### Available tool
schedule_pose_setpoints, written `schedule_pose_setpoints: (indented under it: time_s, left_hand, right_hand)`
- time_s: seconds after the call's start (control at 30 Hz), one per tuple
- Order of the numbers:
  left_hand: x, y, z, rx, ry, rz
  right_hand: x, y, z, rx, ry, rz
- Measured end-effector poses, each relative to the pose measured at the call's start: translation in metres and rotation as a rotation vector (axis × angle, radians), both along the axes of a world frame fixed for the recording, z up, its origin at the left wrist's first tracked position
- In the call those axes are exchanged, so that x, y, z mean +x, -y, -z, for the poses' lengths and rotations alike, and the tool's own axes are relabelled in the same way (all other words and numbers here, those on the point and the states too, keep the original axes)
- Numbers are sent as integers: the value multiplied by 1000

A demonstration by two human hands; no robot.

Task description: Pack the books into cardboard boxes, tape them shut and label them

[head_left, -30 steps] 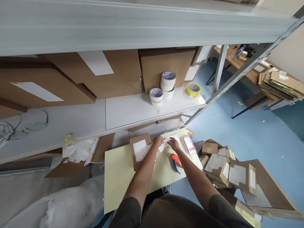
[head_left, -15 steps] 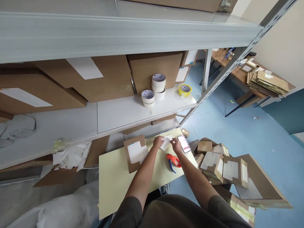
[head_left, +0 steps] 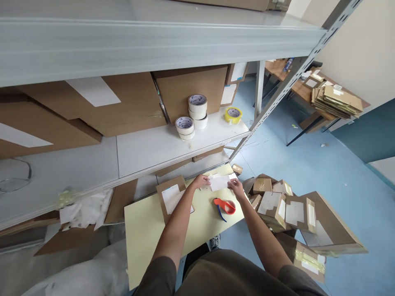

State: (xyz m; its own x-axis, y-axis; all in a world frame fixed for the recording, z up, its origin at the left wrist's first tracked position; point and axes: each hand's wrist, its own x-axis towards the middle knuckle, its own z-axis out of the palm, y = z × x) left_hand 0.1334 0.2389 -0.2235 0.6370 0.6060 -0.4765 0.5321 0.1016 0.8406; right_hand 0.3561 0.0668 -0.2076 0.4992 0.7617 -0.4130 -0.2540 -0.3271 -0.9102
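Observation:
A white sheet of paper is stretched between my two hands over the pale yellow table. My left hand pinches its left end, where another small white piece shows behind. My right hand grips the right end between thumb and fingers. Just below the paper lies an orange tape dispenser with a blue handle. To the left, partly behind my left forearm, a cardboard box with a white label rests on the table. A phone is mostly covered by my right hand.
Rolls of white tape and a yellow tape roll stand on the grey shelf ahead. Several labelled parcels pile up on the floor at right, beside a large open carton. Eyeglasses lie on the shelf at left.
The paper is now spread wider and flatter, with my hands farther apart. My right hand has moved right, over the phone. The whole view has shifted slightly.

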Motion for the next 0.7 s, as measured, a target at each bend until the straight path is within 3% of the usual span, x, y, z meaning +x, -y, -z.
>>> schedule_pose_setpoints:
  time_s: [0.17, 0.27, 0.4, 0.57, 0.7]
  left_hand:
    - [2, -5, -4, -96, 31, 81]
    - [4, -1, -2, -145, 46, 71]
    - [5, 10, 2, -196, 74, -38]
    - [-2, 10, 6, -187, 225, -167]
    - [7, 16, 1, -117, 152, -121]
  right_hand:
    - [-6, 9, -2, -15, -6, -126]
    - [-11, 7, 1, -17, 16, -68]
    - [-11, 6, 3, -20, -27, 19]
    - [12, 21, -1, 7, -52, 154]
    - [21, 24, -11, 32, -124, 137]
